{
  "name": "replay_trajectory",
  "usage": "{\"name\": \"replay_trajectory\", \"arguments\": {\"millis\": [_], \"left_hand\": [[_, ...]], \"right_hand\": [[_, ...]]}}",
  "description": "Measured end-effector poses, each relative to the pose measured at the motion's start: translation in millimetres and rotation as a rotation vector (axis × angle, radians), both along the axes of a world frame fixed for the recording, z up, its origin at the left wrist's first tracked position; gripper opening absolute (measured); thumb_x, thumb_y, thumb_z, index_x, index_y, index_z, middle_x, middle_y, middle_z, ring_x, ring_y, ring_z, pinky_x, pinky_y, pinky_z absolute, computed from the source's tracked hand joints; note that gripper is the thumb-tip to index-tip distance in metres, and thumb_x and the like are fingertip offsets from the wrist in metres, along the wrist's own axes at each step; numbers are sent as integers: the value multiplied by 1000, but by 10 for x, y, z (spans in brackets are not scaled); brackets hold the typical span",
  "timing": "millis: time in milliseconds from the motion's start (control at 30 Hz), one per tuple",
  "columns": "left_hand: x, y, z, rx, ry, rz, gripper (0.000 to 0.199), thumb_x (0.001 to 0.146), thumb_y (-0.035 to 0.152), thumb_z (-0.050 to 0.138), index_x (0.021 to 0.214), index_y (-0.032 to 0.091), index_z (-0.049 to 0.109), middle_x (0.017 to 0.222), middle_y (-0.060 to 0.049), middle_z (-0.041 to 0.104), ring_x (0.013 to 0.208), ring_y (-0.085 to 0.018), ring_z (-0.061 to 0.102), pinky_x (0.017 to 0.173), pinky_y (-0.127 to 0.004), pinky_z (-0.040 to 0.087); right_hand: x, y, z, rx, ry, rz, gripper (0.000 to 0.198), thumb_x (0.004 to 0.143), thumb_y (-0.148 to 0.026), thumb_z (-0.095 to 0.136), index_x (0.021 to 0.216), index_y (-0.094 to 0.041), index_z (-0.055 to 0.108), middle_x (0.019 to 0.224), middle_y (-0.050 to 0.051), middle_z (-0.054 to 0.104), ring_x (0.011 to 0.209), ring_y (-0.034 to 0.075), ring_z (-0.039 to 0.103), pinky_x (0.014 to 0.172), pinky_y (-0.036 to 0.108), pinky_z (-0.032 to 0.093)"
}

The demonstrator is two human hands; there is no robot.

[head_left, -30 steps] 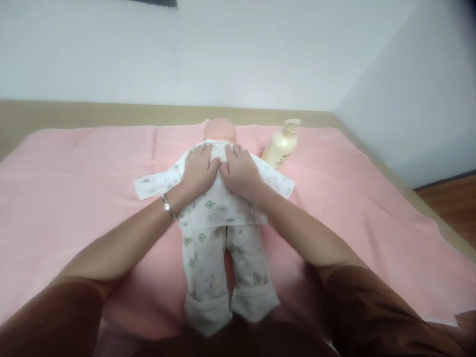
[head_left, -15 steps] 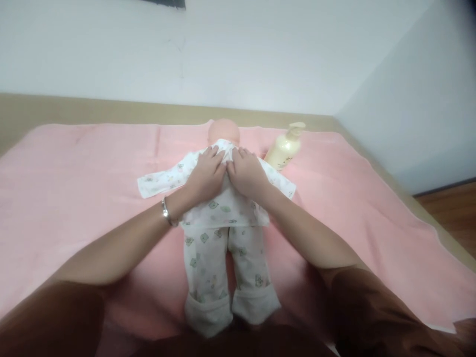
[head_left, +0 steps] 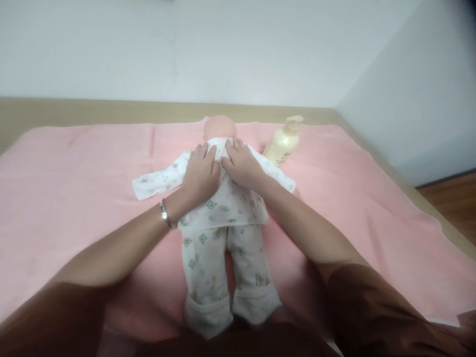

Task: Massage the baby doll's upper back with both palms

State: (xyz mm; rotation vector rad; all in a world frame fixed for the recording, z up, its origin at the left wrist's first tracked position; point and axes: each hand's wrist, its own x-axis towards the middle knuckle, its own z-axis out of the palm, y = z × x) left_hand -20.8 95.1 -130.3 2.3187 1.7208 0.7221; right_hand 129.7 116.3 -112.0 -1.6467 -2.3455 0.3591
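Note:
A baby doll lies on a pink cloth with its head away from me, dressed in a white printed top and matching pants with turned-up cuffs. Only the smooth rounded head shows above the collar; no face is visible. My left hand, with a silver bracelet at the wrist, rests flat on the upper left of the top, fingers stretched toward the collar. Lying on the upper right part is my right hand, its fingers spread and the thumb near the middle. Neither hand grips anything.
A pale yellow pump bottle is just beyond the doll's right sleeve. The pink cloth covers most of the tan surface. A white wall rises behind, and wooden floor shows at far right.
The hands have shifted slightly on the doll's upper body, the right thumb a little farther up and left. The view has moved slightly too; the bottle has stayed put.

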Motion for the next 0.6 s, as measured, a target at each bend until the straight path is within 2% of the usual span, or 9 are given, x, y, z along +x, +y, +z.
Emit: {"name": "replay_trajectory", "arguments": {"millis": [167,367,500,600], "left_hand": [[43,-112,68,3,114,-59,54,101,23,25,142,-2,47,156,-29,41,154,-40,34,129,-61,28],[-55,60,134,-82,45,-105,46,97,24,28,129,10,58,144,-20,53,143,-35,47,125,-60,37],[-103,156,136,-199,-57,-33,54,95,34,32,141,15,53,158,-16,44,156,-35,31,131,-58,27],[-108,184,108,-228,-74,-8,62,95,38,32,149,12,47,164,-17,39,159,-36,25,133,-56,22]], "right_hand": [[3,35,-63,61,18,-11,66,101,-29,31,158,4,31,164,27,34,157,37,29,131,51,26],[-44,-77,-71,154,-12,-32,61,103,-28,30,154,3,40,156,25,47,149,35,42,127,49,31],[-93,-200,-61,216,-63,-70,59,104,-27,31,153,4,42,156,26,47,150,35,42,128,48,30],[-113,-250,-75,236,-78,-75,59,105,-27,31,152,5,43,155,26,48,149,35,44,127,48,31]]}}
